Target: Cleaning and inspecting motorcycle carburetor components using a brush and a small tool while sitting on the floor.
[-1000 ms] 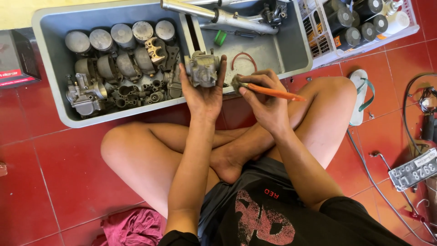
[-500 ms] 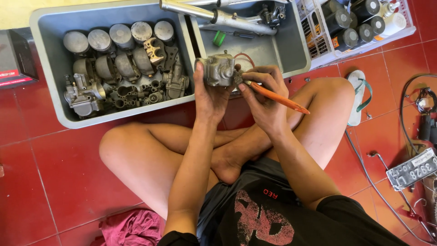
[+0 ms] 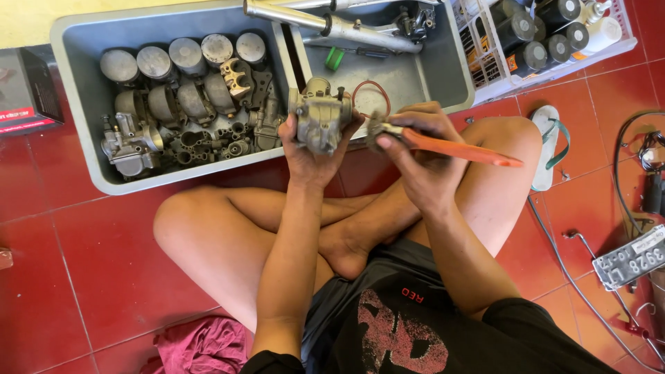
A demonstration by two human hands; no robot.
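I sit cross-legged on a red tile floor. My left hand grips a grimy metal carburetor, held up over the front rim of a grey plastic tub. My right hand holds a brush with an orange handle; its dark bristle head sits just right of the carburetor, close to its side. The handle points out to the right over my knee.
The tub's left half holds several pistons and engine parts; its right half holds a metal tube, a green item and a red ring. A white crate of dark bottles, a sandal, cables, a number plate and a pink rag lie around.
My left hand has turned the carburetor and brought it closer to the right hand. The brush head has moved in next to the carburetor.
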